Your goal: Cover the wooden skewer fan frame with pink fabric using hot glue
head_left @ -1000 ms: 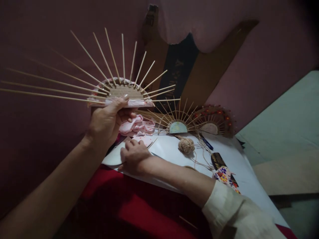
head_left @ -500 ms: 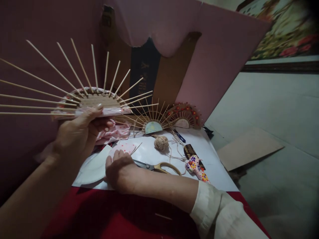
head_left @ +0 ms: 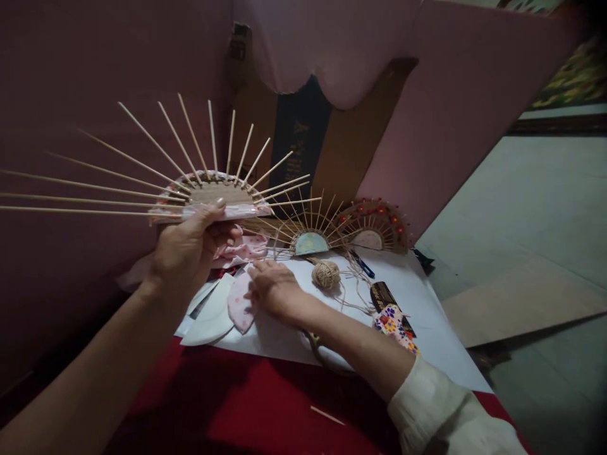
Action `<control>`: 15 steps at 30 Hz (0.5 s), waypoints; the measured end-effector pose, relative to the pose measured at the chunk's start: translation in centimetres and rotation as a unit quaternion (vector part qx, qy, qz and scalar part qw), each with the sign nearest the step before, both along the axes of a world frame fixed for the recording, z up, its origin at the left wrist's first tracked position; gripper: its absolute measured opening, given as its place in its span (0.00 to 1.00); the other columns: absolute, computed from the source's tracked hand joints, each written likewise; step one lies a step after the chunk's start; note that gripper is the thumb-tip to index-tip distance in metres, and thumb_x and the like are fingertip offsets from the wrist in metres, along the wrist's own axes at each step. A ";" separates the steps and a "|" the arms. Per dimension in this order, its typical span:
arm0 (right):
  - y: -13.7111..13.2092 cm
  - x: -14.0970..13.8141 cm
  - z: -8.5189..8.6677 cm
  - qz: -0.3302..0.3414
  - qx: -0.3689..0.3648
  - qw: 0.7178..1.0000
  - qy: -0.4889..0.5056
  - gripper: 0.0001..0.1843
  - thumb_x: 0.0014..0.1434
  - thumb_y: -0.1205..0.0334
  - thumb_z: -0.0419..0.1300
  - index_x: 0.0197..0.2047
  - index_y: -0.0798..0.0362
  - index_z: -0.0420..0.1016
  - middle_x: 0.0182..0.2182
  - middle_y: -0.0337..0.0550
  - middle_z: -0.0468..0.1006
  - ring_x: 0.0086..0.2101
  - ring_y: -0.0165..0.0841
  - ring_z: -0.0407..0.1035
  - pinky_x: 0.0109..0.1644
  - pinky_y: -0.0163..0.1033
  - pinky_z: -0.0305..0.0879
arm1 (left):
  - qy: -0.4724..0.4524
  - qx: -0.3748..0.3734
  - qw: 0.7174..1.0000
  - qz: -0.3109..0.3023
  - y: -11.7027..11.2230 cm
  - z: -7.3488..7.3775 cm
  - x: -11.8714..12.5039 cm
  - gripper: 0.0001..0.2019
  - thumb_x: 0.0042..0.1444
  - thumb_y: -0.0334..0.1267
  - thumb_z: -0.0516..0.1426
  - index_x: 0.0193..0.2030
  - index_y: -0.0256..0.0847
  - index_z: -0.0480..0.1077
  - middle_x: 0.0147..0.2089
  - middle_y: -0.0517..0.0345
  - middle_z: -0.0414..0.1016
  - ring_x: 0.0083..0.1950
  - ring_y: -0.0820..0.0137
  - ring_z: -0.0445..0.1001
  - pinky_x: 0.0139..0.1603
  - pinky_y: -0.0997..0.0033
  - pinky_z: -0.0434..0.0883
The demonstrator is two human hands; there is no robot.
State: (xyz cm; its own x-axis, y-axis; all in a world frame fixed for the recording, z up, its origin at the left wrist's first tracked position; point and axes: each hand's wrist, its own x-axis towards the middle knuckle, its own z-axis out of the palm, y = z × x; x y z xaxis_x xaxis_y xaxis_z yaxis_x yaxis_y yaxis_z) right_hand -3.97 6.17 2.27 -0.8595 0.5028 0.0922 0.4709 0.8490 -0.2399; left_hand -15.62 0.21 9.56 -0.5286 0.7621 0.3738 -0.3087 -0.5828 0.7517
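Note:
My left hand (head_left: pixel 190 248) is closed on a half-round cardboard piece (head_left: pixel 213 194) with several long wooden sticks fanning out of it, held up in front of the pink wall. My right hand (head_left: pixel 272 287) lies on the white sheet (head_left: pixel 427 316), fingers reaching toward the crumpled pink fabric (head_left: pixel 241 246). Beside the right hand lie a pink half-round fabric piece (head_left: pixel 238 306) and a white half-round card (head_left: pixel 211 319). My forearm hides most of the scissors (head_left: pixel 317 349).
Two finished stick fans (head_left: pixel 308 237) (head_left: pixel 374 227) lean against the cardboard backdrop. A ball of twine (head_left: pixel 325 274), a pen (head_left: pixel 363 263), a dark pack (head_left: pixel 383 294) and a flower-patterned glue gun (head_left: pixel 393 325) lie on the sheet. A loose stick (head_left: pixel 327 415) rests on the red cloth.
My right hand has moved up the sheet from the white card toward the pink fabric. The pink half-round piece now lies beside the card. My left hand still holds up the fan.

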 end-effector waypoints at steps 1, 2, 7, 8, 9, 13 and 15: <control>1.0 -0.2 0.1 0.000 -0.015 1.000 0.001 0.23 0.48 0.60 0.64 0.47 0.62 0.69 0.49 0.62 0.70 0.50 0.50 0.62 0.51 0.51 0.59 | -0.002 -0.003 1.000 0.001 -0.1 0.0 -0.1 0.06 0.49 0.23 0.55 0.24 0.33 0.70 0.22 0.57 0.74 0.23 0.75 0.72 0.22 0.78 0.69; 1.9 -0.4 0.1 -0.004 -0.035 0.999 -0.001 0.23 0.46 0.62 0.65 0.45 0.60 0.70 0.48 0.60 0.71 0.50 0.50 0.63 0.50 0.50 0.60 | -0.006 -0.007 1.000 0.004 -0.2 -0.1 -0.2 0.06 0.49 0.24 0.56 0.24 0.33 0.70 0.22 0.57 0.74 0.23 0.75 0.72 0.23 0.77 0.69; 4.6 -1.0 -0.8 -0.013 -0.147 0.988 0.039 0.20 0.35 0.64 0.70 0.35 0.57 0.73 0.38 0.50 0.75 0.42 0.45 0.68 0.43 0.45 0.64 | 0.001 -0.048 0.999 0.011 -0.6 -0.1 -0.5 0.04 0.50 0.28 0.56 0.27 0.31 0.72 0.23 0.54 0.76 0.20 0.75 0.70 0.22 0.75 0.69; 4.8 -1.0 -0.9 -0.015 -0.177 0.983 0.054 0.17 0.35 0.65 0.69 0.31 0.57 0.72 0.33 0.46 0.76 0.37 0.41 0.70 0.39 0.43 0.65 | 0.003 -0.049 0.999 0.014 -0.7 -0.1 -0.5 0.05 0.50 0.28 0.56 0.27 0.31 0.72 0.22 0.54 0.76 0.19 0.75 0.70 0.21 0.76 0.69; 5.0 -0.8 -1.0 -0.018 -0.208 0.975 0.073 0.13 0.37 0.67 0.68 0.28 0.57 0.71 0.28 0.42 0.75 0.32 0.37 0.70 0.35 0.40 0.65 | 0.003 -0.047 0.999 0.017 -0.8 -0.1 -0.5 0.05 0.51 0.28 0.56 0.27 0.31 0.72 0.22 0.54 0.76 0.19 0.75 0.70 0.21 0.77 0.68; 5.8 1.5 0.1 -0.018 -0.309 0.932 0.189 0.06 0.45 0.66 0.62 0.27 0.55 0.67 0.21 0.32 0.68 0.24 0.26 0.65 0.29 0.33 0.62 | -0.023 -0.048 0.998 0.030 -0.8 -0.2 -0.7 0.05 0.50 0.25 0.55 0.26 0.32 0.71 0.20 0.57 0.74 0.20 0.75 0.70 0.21 0.77 0.68; 6.2 3.6 1.2 -0.016 -0.335 0.907 0.254 0.08 0.45 0.64 0.62 0.29 0.55 0.67 0.23 0.31 0.67 0.24 0.25 0.63 0.29 0.32 0.61 | -0.042 -0.060 0.997 0.036 -0.7 -0.2 -0.8 0.05 0.49 0.24 0.55 0.25 0.32 0.70 0.20 0.58 0.74 0.19 0.76 0.70 0.22 0.77 0.70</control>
